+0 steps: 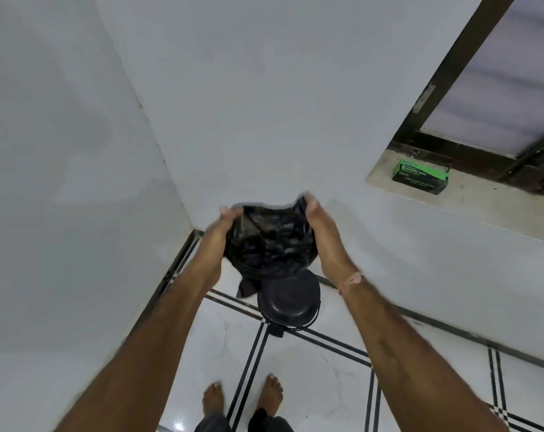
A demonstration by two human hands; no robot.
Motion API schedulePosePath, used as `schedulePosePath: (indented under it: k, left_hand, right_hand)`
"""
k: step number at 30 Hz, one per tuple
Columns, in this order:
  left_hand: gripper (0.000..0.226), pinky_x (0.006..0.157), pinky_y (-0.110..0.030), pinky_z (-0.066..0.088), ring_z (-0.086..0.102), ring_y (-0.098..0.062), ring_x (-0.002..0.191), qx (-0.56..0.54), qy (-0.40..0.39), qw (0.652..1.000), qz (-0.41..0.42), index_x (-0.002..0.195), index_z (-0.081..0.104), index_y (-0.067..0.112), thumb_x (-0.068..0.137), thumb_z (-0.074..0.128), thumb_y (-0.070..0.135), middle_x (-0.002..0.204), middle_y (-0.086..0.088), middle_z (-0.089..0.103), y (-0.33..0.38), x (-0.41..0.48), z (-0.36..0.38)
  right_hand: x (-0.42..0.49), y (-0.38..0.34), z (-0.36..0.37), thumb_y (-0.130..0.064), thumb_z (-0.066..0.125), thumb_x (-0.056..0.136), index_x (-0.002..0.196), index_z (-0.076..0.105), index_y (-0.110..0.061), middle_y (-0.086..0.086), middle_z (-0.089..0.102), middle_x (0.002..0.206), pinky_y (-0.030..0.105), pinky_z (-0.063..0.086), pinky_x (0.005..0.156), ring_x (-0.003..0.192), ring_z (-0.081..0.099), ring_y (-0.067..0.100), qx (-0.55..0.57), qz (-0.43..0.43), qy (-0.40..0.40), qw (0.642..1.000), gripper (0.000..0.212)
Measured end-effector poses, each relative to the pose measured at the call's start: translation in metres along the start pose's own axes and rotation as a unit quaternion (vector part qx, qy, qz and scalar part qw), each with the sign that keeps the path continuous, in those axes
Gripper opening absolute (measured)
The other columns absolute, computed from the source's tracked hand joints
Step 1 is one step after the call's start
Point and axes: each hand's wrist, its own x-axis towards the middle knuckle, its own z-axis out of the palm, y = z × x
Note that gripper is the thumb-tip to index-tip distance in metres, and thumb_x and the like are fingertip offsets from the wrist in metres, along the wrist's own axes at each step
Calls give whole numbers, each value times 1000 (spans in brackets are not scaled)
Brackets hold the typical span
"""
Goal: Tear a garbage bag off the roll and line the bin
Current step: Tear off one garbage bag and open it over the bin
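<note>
While my left hand (230, 221) and right hand (315, 227) grip the bag (270, 244) by its top edge, fingers (225, 211) curled, it hangs between them. Bin (266, 310) sits straight below; lid (291, 296) looks shut

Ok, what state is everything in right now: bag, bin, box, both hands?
garbage bag: torn off, crumpled, held in the air over the bin, not in it.
left hand: grips the bag's left edge.
right hand: grips the bag's right edge.
bin: upright on the floor, lid looks down.
box of garbage bags: lying on the window ledge, untouched.
</note>
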Motion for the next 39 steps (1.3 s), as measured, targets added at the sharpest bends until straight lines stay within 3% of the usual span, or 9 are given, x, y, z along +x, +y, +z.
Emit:
schedulePosePath:
  k: [3,4,6,9,12,14,17,28,39]
  left_hand:
    - [59,100,-26,51,64,-1,119,30,6,994,108,130,63,49,96,23,76,131,15,69,32,9,3]
    - [63,101,-25,51,64,1,115,42,4,995,95,132,62,46,95,22,77,129,13,70,18,13,-2]
    - [72,98,-29,53,69,-6,107,-1,6,1000,-7,129,68,32,94,23,76,127,-1,73,-36,6,-16]
    - [88,101,-40,53,70,-20,110,-53,22,991,-120,132,62,22,87,18,84,124,-7,74,-90,-3,-51]
    - [91,107,-49,50,70,-29,113,-50,28,988,-142,127,65,15,91,15,82,118,-11,76,-90,-1,-77]
    - [90,101,-45,53,71,-30,111,-52,18,993,-104,123,68,11,94,17,80,122,-17,74,-72,1,-81]
    - [91,89,-38,55,70,-23,110,-57,-21,996,-58,126,66,9,95,16,78,120,-11,73,-51,1,-79]
    - [86,97,-35,52,67,-7,112,-69,-69,995,5,140,60,16,97,14,75,127,4,70,-32,18,-73]
    - [85,109,-45,47,61,-20,127,-112,-84,989,-55,147,53,17,96,18,76,138,-2,66,-69,48,-55]
  right_hand:
    - [10,-10,14,-51,49,103,158,39,-31,-7,45,159,30,31,121,149,40,11,-190,-266,103,939,59]
    - [9,7,21,-59,46,101,156,42,-34,-8,51,155,31,35,118,145,45,12,-236,-239,84,938,60]
    - [-20,62,35,-89,38,84,137,63,-38,-15,66,136,34,43,113,134,58,13,-217,-4,1,976,78]
    - [-38,120,30,-81,50,83,110,80,-35,-10,77,118,41,49,111,116,70,10,-63,168,-6,984,61]
    - [-42,111,28,-84,63,66,138,67,-23,5,61,147,31,49,106,129,62,17,34,218,30,975,95]
    - [-40,90,28,-86,63,65,156,45,-15,6,53,155,27,52,102,134,58,19,90,209,40,973,116]
    - [-44,71,31,-74,34,96,151,51,-14,1,71,130,22,60,79,108,73,11,133,154,69,977,83]
    - [-23,65,35,-80,31,93,150,51,-26,-6,69,135,51,43,117,127,64,18,146,132,93,976,81]
    - [-14,100,27,-76,38,88,149,53,-26,-7,68,137,26,56,95,122,65,7,152,135,160,966,81]
